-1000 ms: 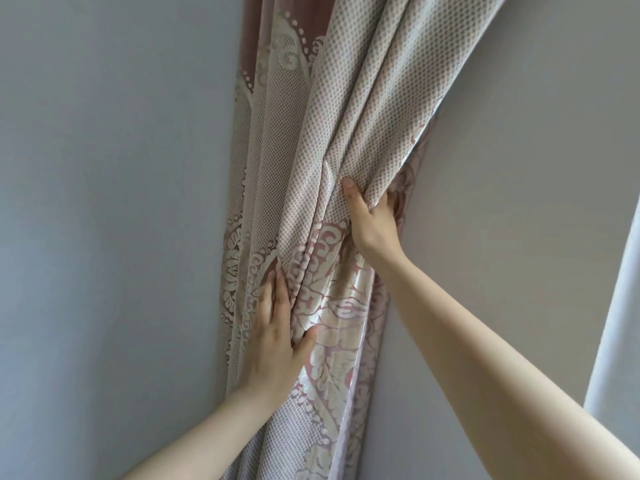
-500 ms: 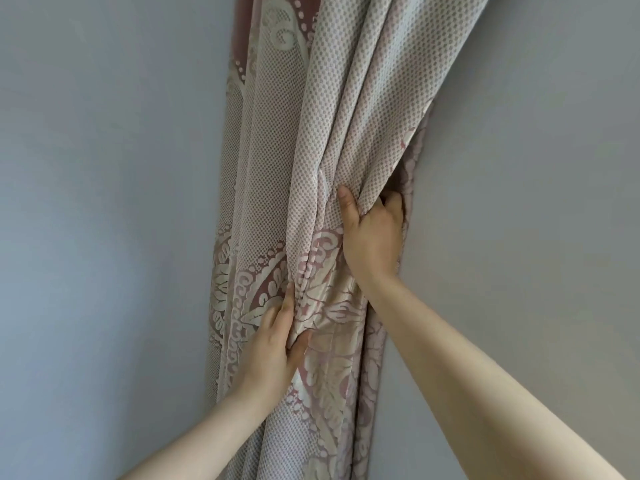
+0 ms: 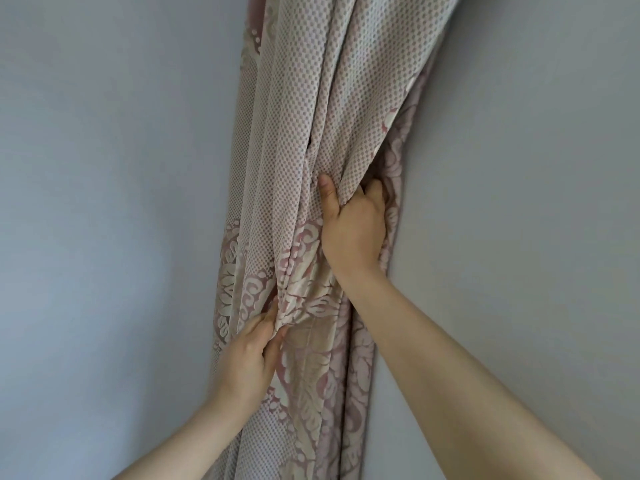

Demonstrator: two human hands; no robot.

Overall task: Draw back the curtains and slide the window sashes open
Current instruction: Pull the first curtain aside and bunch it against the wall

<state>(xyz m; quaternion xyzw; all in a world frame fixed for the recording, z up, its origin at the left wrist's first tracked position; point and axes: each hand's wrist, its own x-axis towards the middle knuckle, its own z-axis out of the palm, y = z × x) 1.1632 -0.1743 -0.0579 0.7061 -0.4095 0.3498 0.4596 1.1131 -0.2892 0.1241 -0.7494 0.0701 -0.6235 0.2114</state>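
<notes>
A beige and pink patterned curtain (image 3: pixel 311 98) hangs bunched into thick folds in the corner between two walls. My right hand (image 3: pixel 355 230) grips a bundle of folds at mid height, thumb in front and fingers tucked behind the cloth. Lower down, my left hand (image 3: pixel 251 355) pinches a fold of the flowered part between thumb and fingers. No window sash is in view.
A plain grey wall (image 3: pixel 104 202) fills the left side and another grey wall (image 3: pixel 519 168) fills the right, meeting behind the curtain. Both my bare forearms reach up from the bottom edge.
The curtain is gathered tighter toward the corner. My left hand went from lying flat on the cloth to pinching a fold. My right hand closed further around its bundle.
</notes>
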